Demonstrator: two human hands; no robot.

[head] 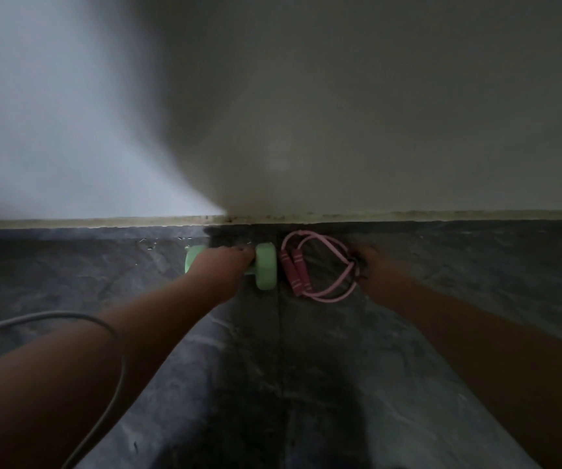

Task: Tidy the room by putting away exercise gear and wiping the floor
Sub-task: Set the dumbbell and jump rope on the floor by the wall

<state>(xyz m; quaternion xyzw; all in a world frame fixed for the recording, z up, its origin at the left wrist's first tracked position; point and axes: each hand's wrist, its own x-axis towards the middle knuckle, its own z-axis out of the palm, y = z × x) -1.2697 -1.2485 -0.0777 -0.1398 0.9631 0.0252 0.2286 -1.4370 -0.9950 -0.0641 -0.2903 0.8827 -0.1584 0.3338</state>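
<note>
A light green dumbbell (pixel 266 270) lies on the dark floor close to the wall. My left hand (pixel 220 265) grips its handle, covering the middle so only the two ends show. Just to its right lies a coiled pink jump rope (pixel 320 265) with two darker pink handles side by side. My right hand (pixel 372 265) is at the rope's right edge, touching the loops; the dim light hides how its fingers lie.
A pale wall with a light skirting strip (pixel 103 221) runs across just beyond the gear. The floor (pixel 306 367) is dark grey marbled sheet. A thin grey cable (pixel 110 333) loops over my left forearm.
</note>
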